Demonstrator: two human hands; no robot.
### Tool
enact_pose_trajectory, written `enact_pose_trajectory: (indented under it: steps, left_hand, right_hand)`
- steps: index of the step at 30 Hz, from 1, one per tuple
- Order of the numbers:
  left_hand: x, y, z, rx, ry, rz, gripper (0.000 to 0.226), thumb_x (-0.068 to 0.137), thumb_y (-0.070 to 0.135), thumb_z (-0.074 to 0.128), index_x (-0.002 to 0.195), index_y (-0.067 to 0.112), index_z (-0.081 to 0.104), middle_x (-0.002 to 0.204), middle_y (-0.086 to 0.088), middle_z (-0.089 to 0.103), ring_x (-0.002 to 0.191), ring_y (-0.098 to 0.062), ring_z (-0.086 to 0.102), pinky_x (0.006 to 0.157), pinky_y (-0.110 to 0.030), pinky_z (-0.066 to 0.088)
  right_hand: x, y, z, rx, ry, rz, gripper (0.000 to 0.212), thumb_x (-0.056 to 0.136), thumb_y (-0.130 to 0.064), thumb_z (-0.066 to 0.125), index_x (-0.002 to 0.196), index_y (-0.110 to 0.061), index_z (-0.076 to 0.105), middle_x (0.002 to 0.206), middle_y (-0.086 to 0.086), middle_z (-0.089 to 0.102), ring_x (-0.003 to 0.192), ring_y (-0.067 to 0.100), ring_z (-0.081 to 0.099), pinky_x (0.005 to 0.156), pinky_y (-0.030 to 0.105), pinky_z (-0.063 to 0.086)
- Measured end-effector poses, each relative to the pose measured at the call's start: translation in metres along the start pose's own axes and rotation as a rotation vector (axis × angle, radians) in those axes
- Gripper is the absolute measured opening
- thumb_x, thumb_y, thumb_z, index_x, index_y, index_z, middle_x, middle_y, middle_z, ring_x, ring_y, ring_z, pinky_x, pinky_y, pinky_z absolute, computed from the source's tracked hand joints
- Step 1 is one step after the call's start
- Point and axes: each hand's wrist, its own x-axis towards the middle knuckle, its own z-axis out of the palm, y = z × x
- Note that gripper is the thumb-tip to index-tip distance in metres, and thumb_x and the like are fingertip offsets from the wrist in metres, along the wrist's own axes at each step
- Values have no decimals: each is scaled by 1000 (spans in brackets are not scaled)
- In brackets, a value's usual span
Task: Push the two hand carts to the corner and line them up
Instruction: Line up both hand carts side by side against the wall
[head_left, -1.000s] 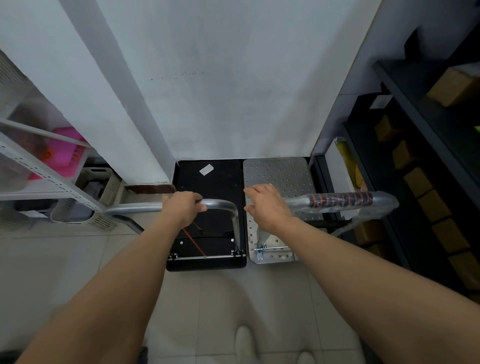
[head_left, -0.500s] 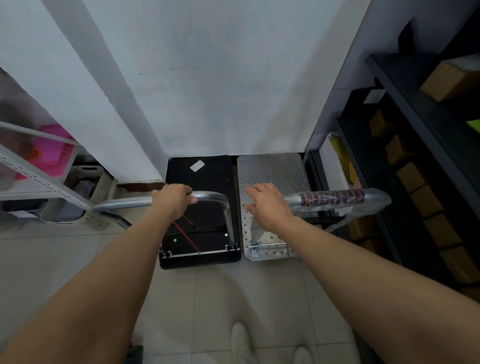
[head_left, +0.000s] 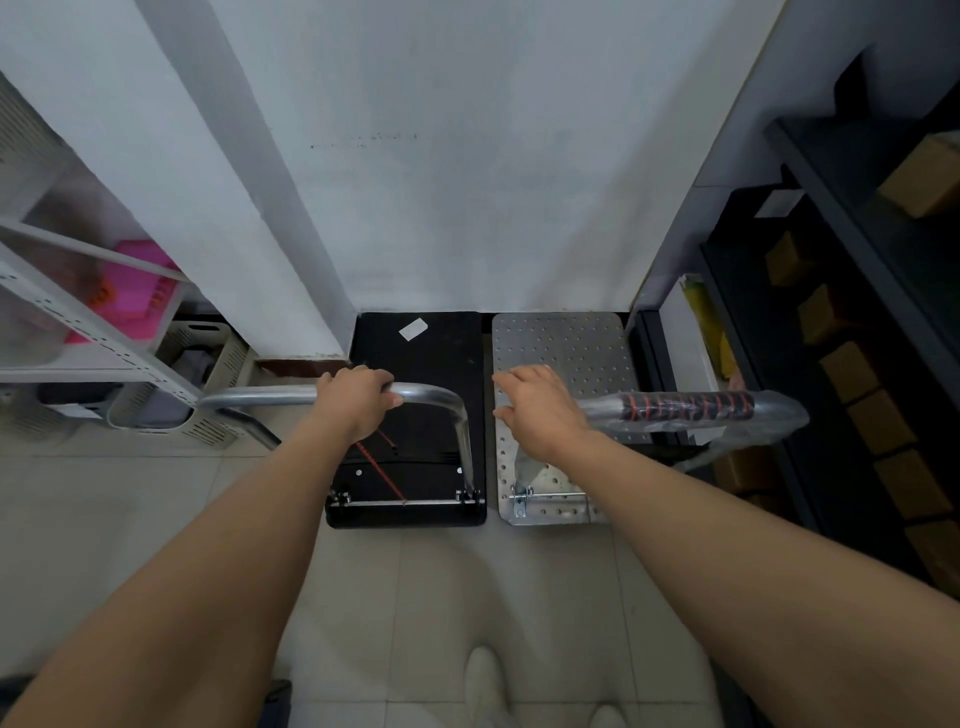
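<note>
Black cart (head_left: 415, 353) and perforated silver cart (head_left: 561, 343) sit side by side, noses at the wall (head_left: 467, 208). They have barely shifted this last second and their near edges are almost level, so the lining-up looks nearly done. The left hand (head_left: 356, 402) grips the steel handle (head_left: 431, 392); the right hand (head_left: 540, 410) curls over the plastic-wrapped handle (head_left: 685, 408). A beige bin (head_left: 208, 338) holds something grey, and cardboard boxes (head_left: 852, 371) fill the dark shelf (head_left: 810, 171).

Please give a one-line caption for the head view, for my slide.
Left hand on the black cart, right hand on the silver cart, both parked side by side against the wall.
</note>
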Motion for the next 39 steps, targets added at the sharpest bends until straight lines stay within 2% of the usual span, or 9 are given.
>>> enact_pose_trajectory:
  steps: [4, 14, 18, 21, 23, 26, 30, 34, 39]
  left_hand:
    - [-5, 2, 0, -55, -24, 6, 50, 98, 41, 44, 143, 23, 38, 141, -10, 46, 132, -30, 41, 116, -50, 13]
    - [-12, -13, 4, -85, 25, 18, 66, 92, 49, 51, 149, 25, 27, 152, -4, 33, 143, -25, 24, 117, -51, 0]
    - [-11, -15, 4, -76, 27, 29, 50, 96, 41, 48, 142, 23, 40, 138, -7, 49, 130, -28, 42, 117, -46, 14]
    - [-9, -17, 5, -52, 64, 38, 41, 98, 36, 45, 137, 22, 48, 127, -7, 56, 117, -29, 50, 107, -41, 27]
    - [-7, -17, 6, -42, 89, 46, 40, 98, 35, 46, 135, 22, 50, 123, -7, 58, 113, -28, 52, 101, -39, 32]
    - [-5, -16, 7, -44, 113, 46, 38, 97, 35, 48, 133, 22, 52, 119, -6, 60, 110, -27, 54, 98, -39, 36]
    - [-1, -13, 8, -33, 119, 44, 36, 97, 35, 49, 130, 23, 54, 116, -5, 62, 108, -27, 55, 95, -38, 39]
    - [1, -9, 9, -40, 114, 42, 36, 96, 36, 51, 129, 23, 56, 116, -6, 62, 109, -27, 54, 95, -38, 40]
    - [1, -2, 9, -62, 116, 54, 31, 95, 35, 53, 123, 24, 60, 108, -5, 64, 103, -27, 57, 90, -39, 43]
  right_hand:
    - [-1, -2, 1, 5, 0, 5, 44, 99, -27, 48, 140, -13, 40, 141, 7, 45, 134, 25, 33, 113, 35, 20]
    - [0, -6, 5, 0, 15, 5, 45, 99, -26, 48, 141, -14, 39, 142, 6, 44, 135, 25, 32, 115, 35, 17]
    - [2, -6, 8, -10, 21, -5, 43, 99, -26, 48, 140, -13, 41, 141, 7, 45, 135, 26, 33, 115, 36, 18]
    - [2, 2, 8, -44, 22, 29, 42, 98, -24, 50, 137, -13, 44, 139, 7, 47, 132, 26, 35, 114, 36, 21]
    - [0, 18, 6, -105, -5, 97, 43, 94, -15, 52, 136, -11, 45, 138, 9, 47, 131, 27, 37, 114, 38, 22]
    - [-5, 52, 2, -253, -58, 211, 50, 84, -2, 54, 133, -11, 47, 136, 11, 48, 128, 29, 39, 112, 40, 26]
    - [-10, 85, 1, -315, -100, 275, 50, 81, -5, 59, 129, -13, 49, 133, 9, 50, 126, 28, 41, 113, 44, 26]
    - [-7, 84, 1, -366, -131, 278, 39, 82, -4, 60, 120, -11, 56, 121, 9, 60, 115, 26, 52, 103, 38, 36]
    - [-7, 76, 7, -370, -102, 283, 36, 83, 1, 59, 117, -9, 59, 118, 11, 62, 113, 26, 54, 96, 34, 40]
